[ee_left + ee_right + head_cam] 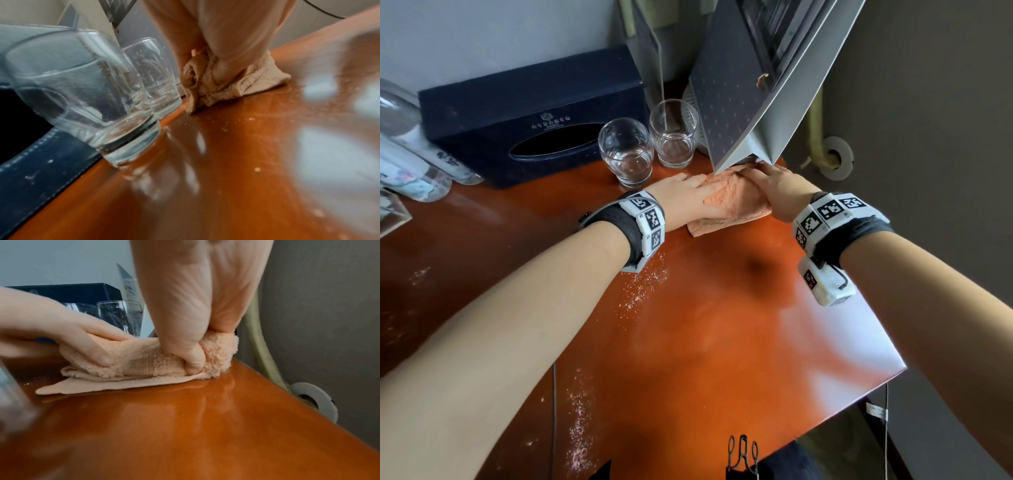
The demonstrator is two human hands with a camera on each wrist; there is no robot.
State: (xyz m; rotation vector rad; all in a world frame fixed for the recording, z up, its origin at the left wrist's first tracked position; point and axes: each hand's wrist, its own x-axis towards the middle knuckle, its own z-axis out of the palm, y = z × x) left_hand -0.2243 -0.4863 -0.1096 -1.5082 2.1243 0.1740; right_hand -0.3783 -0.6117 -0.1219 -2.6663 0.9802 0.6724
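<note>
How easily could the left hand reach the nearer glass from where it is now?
Probably easily. The left hand grips the cloth right beside the nearer glass, with only bare table between them. It would first have to let go of the cloth.

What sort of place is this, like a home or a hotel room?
Likely a hotel room: a dark logo tissue box, two matching glasses and water bottles sit along the wall on a glossy wooden table.
</note>
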